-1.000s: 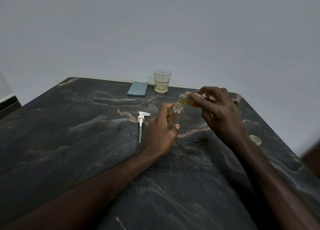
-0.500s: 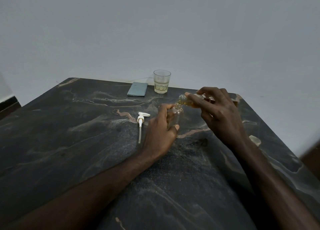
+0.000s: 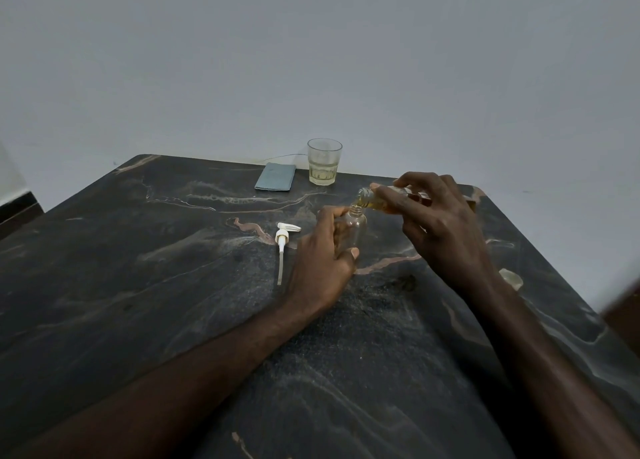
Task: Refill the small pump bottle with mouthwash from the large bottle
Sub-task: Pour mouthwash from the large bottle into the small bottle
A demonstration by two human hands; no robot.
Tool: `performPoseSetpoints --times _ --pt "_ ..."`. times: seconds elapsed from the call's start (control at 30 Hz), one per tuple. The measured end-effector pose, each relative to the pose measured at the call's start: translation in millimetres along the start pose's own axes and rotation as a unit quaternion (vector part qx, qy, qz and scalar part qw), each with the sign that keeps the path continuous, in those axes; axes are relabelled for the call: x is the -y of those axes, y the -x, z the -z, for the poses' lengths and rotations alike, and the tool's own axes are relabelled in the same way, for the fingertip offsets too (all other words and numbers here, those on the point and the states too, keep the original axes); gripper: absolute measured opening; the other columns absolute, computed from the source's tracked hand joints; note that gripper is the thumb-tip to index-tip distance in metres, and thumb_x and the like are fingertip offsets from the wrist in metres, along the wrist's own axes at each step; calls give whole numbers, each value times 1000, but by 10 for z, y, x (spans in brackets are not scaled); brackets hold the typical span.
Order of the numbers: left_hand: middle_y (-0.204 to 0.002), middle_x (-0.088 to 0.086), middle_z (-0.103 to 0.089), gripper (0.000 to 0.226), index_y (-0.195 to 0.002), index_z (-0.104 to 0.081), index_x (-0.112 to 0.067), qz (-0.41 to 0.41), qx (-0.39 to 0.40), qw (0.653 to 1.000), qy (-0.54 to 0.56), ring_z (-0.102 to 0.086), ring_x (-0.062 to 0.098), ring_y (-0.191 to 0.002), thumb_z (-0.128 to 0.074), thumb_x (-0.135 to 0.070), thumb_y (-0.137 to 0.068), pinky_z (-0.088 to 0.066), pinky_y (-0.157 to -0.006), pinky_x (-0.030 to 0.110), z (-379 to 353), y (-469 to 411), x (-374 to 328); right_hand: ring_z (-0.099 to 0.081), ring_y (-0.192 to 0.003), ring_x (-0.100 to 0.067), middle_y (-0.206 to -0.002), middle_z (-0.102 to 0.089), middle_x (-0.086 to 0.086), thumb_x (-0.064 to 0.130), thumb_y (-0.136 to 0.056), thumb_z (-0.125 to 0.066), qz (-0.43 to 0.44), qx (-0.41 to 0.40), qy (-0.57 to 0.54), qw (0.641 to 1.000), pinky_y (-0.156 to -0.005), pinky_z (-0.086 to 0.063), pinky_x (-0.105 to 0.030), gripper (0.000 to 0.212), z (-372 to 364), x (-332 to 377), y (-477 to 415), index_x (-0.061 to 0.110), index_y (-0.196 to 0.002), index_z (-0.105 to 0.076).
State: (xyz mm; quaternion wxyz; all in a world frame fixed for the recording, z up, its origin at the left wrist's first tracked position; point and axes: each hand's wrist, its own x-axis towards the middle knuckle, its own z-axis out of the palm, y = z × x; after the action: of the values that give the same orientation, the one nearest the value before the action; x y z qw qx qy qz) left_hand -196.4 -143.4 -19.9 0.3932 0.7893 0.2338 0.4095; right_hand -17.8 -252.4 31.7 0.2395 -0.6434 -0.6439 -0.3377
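The small clear bottle (image 3: 354,230) stands upright on the dark marble table (image 3: 173,285), its neck open. My left hand (image 3: 320,261) wraps around its left side and holds it. My right hand (image 3: 440,226) grips the larger bottle (image 3: 372,201) of yellow mouthwash, tipped almost level with its mouth right above the small bottle's neck. Most of the larger bottle is hidden under my fingers. The white pump head (image 3: 284,238) with its long tube lies flat on the table, to the left of my left hand.
At the far edge stand a glass tumbler (image 3: 323,162) with a little pale yellow liquid and a flat grey-blue pouch (image 3: 275,177) beside it. A small pale cap-like thing (image 3: 512,278) lies near the right edge. A wall rises behind the table.
Almost nothing differs. Both hands keep their grips and the larger bottle stays tipped over the small bottle's neck.
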Motion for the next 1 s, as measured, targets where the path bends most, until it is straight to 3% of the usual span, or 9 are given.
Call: performPoseSetpoints --times 1.0 --pt "-130 1 -70 59 -136 -43 -28 -8 -2 1000 -4 -70 15 -113 -73 -6 -90 -63 -90 45 -9 -16 24 -54 -112 -33 -136 -56 -14 -9 -87 -68 0 -2 2 1000 -77 -52 -48 68 -12 -10 0 25 -146 -60"
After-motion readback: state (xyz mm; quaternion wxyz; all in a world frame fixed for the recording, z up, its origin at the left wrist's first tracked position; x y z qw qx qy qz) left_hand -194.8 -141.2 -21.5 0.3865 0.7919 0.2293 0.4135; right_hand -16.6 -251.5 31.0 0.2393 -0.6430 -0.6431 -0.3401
